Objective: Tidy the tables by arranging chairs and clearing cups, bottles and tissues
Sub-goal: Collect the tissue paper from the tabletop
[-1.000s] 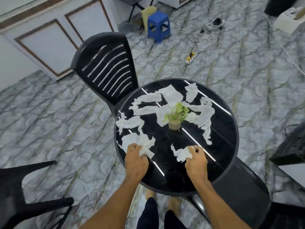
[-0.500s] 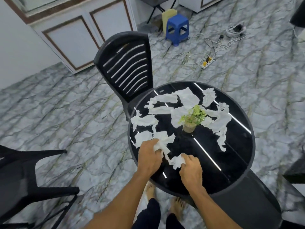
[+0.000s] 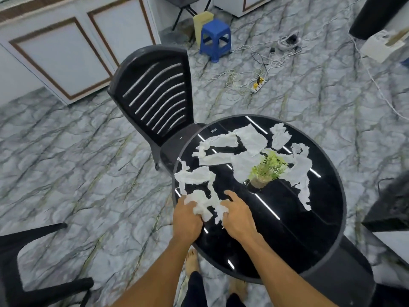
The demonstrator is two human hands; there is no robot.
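Now L hand (image 3: 186,218) & R hand (image 3: 238,214) both clutch tissue (image 3: 204,207) mid-frame, R grip prob. looser; yanking could rip strips or tip plant pot (image 3: 260,182).

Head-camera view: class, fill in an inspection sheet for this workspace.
Surface: round glossy black table.
Job's things: torn white tissues strewn across it; cups, bottles: nothing seen.
Clutter: small potted plant among the tissues.
Hands: left hand and right hand both grip bunched tissue near the table's left edge.
Cables: tangled cords and power strip on the floor.
Surroundings: black chair at the table, blue stool, marbled floor.
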